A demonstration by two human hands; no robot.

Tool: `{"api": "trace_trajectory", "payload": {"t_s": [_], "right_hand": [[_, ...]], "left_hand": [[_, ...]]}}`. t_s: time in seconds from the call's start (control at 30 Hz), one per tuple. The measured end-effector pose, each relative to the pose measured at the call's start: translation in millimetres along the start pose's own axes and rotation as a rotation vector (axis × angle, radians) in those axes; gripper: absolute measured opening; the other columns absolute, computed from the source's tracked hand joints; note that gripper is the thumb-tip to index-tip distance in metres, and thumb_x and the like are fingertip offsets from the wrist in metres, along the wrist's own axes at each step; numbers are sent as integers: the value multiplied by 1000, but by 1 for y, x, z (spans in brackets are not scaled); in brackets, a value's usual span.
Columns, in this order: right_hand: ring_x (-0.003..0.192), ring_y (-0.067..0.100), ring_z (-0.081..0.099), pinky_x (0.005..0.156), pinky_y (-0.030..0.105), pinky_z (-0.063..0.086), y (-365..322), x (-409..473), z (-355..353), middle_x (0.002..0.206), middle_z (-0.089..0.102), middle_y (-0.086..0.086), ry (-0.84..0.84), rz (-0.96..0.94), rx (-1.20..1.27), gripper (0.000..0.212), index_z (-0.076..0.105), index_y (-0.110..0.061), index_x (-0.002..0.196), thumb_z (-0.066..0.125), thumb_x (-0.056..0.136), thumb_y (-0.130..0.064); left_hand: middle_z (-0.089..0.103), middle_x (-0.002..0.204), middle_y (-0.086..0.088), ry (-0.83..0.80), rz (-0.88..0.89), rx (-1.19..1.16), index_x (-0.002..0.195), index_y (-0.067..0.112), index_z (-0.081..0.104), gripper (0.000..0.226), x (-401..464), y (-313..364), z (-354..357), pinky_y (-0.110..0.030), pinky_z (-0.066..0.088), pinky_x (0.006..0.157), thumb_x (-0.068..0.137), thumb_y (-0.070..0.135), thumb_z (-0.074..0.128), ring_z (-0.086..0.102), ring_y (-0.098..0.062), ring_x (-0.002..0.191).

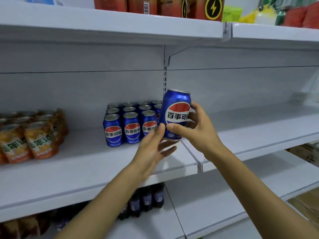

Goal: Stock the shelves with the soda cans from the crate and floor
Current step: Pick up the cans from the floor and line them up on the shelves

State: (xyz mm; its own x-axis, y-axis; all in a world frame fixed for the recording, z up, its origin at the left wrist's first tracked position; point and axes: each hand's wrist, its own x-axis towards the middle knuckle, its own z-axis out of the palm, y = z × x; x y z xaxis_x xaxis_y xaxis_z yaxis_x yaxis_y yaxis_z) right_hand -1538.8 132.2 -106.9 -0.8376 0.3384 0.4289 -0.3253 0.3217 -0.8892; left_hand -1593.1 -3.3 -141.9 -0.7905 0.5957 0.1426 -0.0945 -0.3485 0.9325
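Held upright just above the near edge of the white middle shelf (pixel 86 169), a blue cola can (pixel 175 115), tilted slightly left, right beside the block of blue cans (pixel 130 124) already standing in rows. Gripped by the right hand (pixel 198 130), thumb across the label's lower front and fingers curled round the can's far side, mostly hidden behind it. Touched at its lower left by the left hand (pixel 151 149), fingers fairly straight and loosely spread, thumb tip against the can; whether the palm bore any weight could not be told. Rear rows of the blue block partly masked by the held can, so no count possible. Cut off at the left edge, a blurred cluster of orange cans (pixel 32 135), well apart from the blue ones. Half hidden under the shelf lip below, dark bottles (pixel 146 199) and brownish packs too blurred to identify. Cropped along the top shelf, red-orange cartons (pixel 155 6) with a lightning-bolt badge, and soft yellow, green and red goods at far right. White steel shelving throughout, slotted upright at centre, bare right-hand bay.
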Motion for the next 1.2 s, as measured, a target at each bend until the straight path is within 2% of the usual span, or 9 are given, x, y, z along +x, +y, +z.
{"api": "trace_trajectory", "payload": {"t_s": [0.1, 0.17, 0.27, 0.33, 0.5, 0.63, 0.8, 0.97, 1.2], "right_hand": [[104, 12, 62, 85, 30, 55, 25, 27, -5, 116, 61, -5, 41, 43, -47, 72, 41, -33, 125, 83, 69, -17], [104, 13, 61, 85, 32, 55, 47, 43, -6, 113, 59, -7, 37, 102, -96, 74, 41, -29, 128, 83, 70, -15], [101, 15, 60, 78, 27, 53, 79, 65, 0, 103, 55, -14, 18, 176, -145, 73, 40, -24, 127, 82, 69, -12], [102, 18, 59, 78, 28, 53, 98, 76, 5, 105, 54, -9, 11, 199, -162, 73, 40, -22, 126, 82, 69, -8], [104, 21, 60, 84, 34, 55, 135, 97, 15, 113, 54, -2, 0, 219, -183, 75, 41, -18, 129, 83, 67, -7], [101, 16, 58, 82, 30, 53, 149, 107, 23, 109, 55, -7, 3, 241, -150, 70, 41, -23, 123, 83, 68, -10], [107, 20, 59, 89, 35, 54, 159, 114, 30, 119, 57, 0, -48, 226, -150, 74, 37, -21, 132, 80, 72, -8], [105, 14, 55, 86, 26, 48, 164, 115, 40, 123, 55, 0, -46, 190, -210, 78, 29, -15, 140, 74, 77, -5], [126, 27, 50, 93, 28, 42, 151, 115, 34, 138, 50, 8, -116, 237, -298, 84, 24, -13, 145, 76, 78, -10]], "left_hand": [[55, 130, 8, 154, 292, 936, 135, 23, 47, 73, 37, 10, -30, -34, 46, 99, 75, 62, 59, 52, -13, 122], [45, 143, 1, 199, 507, 1592, 140, 23, 40, 84, 67, 15, -51, -43, 30, 108, 72, 64, 65, 38, -22, 132], [19, 158, -3, 32, 360, 2058, 150, 22, 20, 97, 106, 21, -68, -48, 8, 116, 74, 58, 69, 15, -25, 145], [16, 158, -2, -21, 270, 2111, 150, 22, 18, 94, 123, 19, -72, -46, 4, 117, 78, 51, 70, 14, -24, 145], [22, 156, -2, -69, 231, 1963, 150, 18, 15, 88, 137, 10, -83, -31, 20, 112, 83, 32, 71, 22, -22, 141], [20, 156, -2, -79, 236, 1953, 150, 18, 15, 88, 140, 11, -84, -30, 21, 112, 83, 29, 71, 20, -22, 142], [19, 156, -2, -87, 241, 1961, 151, 17, 13, 89, 140, 9, -84, -30, 20, 112, 84, 29, 70, 20, -21, 141], [18, 157, -2, -89, 247, 1979, 151, 16, 12, 89, 140, 10, -84, -30, 18, 113, 84, 31, 70, 19, -21, 142], [24, 154, -2, -90, 218, 1852, 149, 17, 19, 84, 133, 15, -80, -30, 20, 112, 84, 28, 70, 22, -22, 140]]}}
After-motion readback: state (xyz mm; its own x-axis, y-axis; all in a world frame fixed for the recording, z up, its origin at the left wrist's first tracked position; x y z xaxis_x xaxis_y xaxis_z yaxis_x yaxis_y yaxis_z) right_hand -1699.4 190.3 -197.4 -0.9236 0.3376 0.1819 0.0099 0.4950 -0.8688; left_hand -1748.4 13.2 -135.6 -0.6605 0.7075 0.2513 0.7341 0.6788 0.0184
